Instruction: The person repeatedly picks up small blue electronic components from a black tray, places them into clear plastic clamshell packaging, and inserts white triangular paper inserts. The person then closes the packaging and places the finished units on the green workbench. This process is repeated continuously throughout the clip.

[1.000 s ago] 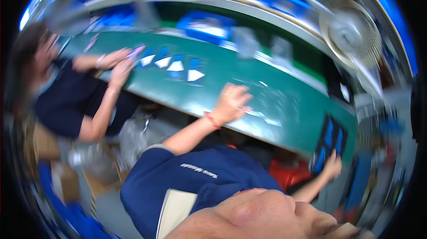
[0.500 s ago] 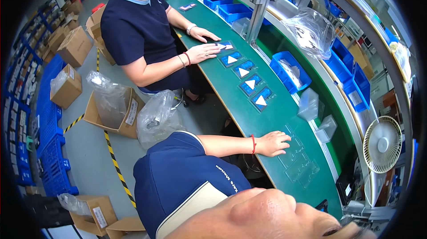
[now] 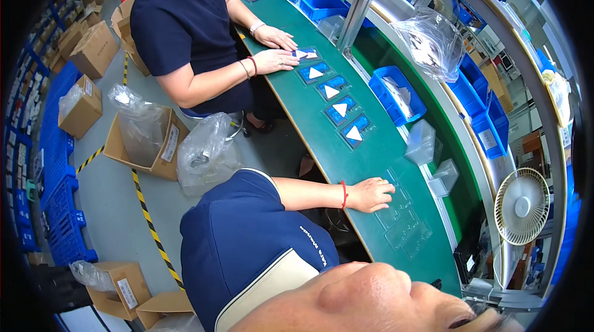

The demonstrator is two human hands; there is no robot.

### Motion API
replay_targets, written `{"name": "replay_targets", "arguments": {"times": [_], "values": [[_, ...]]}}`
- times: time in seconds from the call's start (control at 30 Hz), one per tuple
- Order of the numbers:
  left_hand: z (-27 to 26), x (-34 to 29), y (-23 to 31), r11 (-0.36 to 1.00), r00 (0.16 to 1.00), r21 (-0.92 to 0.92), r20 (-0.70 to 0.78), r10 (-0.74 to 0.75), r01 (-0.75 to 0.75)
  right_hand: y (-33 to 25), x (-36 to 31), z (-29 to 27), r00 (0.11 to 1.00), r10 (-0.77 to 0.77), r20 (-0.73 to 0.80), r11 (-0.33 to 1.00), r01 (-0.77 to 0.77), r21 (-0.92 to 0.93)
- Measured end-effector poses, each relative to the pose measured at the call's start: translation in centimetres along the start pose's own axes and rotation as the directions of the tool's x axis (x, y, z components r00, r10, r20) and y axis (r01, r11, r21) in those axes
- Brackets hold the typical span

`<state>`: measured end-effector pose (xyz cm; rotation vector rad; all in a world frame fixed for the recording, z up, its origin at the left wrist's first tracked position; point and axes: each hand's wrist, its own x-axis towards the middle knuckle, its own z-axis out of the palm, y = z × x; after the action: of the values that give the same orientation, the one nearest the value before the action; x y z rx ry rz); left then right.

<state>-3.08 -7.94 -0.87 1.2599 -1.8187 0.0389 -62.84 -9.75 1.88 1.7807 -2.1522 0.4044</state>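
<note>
Hands of the wearer: the left hand (image 3: 371, 195) lies palm down at the near side of the green bench (image 3: 382, 153), its fingers slightly bent and a little apart, at the edge of flat, clear plastic trays (image 3: 405, 224); whether it pinches them cannot be told. The right hand is out of view, its state unknown. A red bracelet (image 3: 344, 195) circles the left wrist. Farther along the bench, blue pieces with white triangles (image 3: 331, 90) form a row, a co-worker's hands (image 3: 276, 60) touching its far end. Beyond the row stands a blue bin (image 3: 380, 98).
</note>
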Motion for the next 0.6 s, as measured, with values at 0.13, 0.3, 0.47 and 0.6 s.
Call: {"name": "replay_targets", "arguments": {"times": [0.13, 0.3, 0.47, 0.6], "values": [[0.0, 0.1, 0.0, 1.0, 1.0, -0.001, -0.006, -0.003, 0.003, -4.7, 0.6, -1.0, 0.987, -0.149, 0.057, 0.955, 0.129, 0.266], [0.3, 0.0, 0.1, 1.0, 0.998, 0.01, -0.057, -0.003, 0.003, -7.7, -0.6, 1.5, 0.811, -0.438, -0.388, 0.868, 0.494, 0.053], [0.0, -0.2, -0.1, 0.999, 0.999, 0.028, -0.043, 0.017, -0.016, -10.4, -2.3, -1.3, 0.968, -0.236, -0.082, 0.967, 0.242, 0.077], [-0.5, -0.3, 0.1, 0.999, 0.998, 0.043, -0.065, 0.024, -0.021, -10.4, -2.8, -1.1, 0.962, -0.25, -0.114, 0.963, 0.259, 0.077]]}}
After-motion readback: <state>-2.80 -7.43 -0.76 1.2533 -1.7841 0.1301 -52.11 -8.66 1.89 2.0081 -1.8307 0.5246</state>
